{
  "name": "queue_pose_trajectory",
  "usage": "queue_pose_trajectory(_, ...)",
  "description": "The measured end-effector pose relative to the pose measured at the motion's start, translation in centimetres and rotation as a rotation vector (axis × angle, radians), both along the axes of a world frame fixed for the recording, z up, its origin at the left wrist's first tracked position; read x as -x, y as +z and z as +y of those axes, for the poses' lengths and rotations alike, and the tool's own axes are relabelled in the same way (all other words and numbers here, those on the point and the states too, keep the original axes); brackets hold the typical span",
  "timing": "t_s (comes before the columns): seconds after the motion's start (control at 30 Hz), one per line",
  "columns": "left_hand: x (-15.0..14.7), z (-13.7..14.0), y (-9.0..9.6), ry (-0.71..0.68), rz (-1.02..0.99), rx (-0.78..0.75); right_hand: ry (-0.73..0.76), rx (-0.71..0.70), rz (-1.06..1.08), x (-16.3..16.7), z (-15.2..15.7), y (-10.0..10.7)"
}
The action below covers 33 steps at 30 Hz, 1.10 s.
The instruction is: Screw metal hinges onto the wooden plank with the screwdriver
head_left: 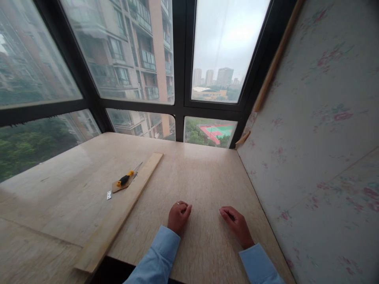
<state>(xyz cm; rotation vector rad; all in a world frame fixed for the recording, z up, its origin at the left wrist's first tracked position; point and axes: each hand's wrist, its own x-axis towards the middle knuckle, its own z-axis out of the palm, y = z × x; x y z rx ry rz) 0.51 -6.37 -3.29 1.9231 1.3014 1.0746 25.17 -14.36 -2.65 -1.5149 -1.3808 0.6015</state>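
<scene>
My left hand (178, 217) rests on the pale wood-look surface (204, 177) as a loose fist, a ring on one finger. Curled in the same way, my right hand (236, 225) lies to its right, a gap between the two. I see nothing held in either one. Left of my hands a long wooden plank (124, 215) lies slantwise. Beyond it is a screwdriver (125, 179) with a yellow and black handle, resting on a small brown piece (116, 189). A small metal plate with holes (109, 195) sits beside that piece. Tiny dark bits, perhaps screws, lie near the screwdriver's shaft.
Dark-framed windows (179, 71) border the surface at the back and left. A flower-patterned wall (319, 150) rises along the right, with a torn brown strip (243, 139) at its corner. A dark opening (114, 270) shows at the near edge, beside the plank's end.
</scene>
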Motion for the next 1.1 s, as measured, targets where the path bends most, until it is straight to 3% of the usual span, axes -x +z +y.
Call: queue_pose_trajectory(1.1, -0.09, -0.15, -0.60, -0.007, -0.024, -0.014, 0.002, -0.009, -0.051, -0.08, -0.07, 0.18)
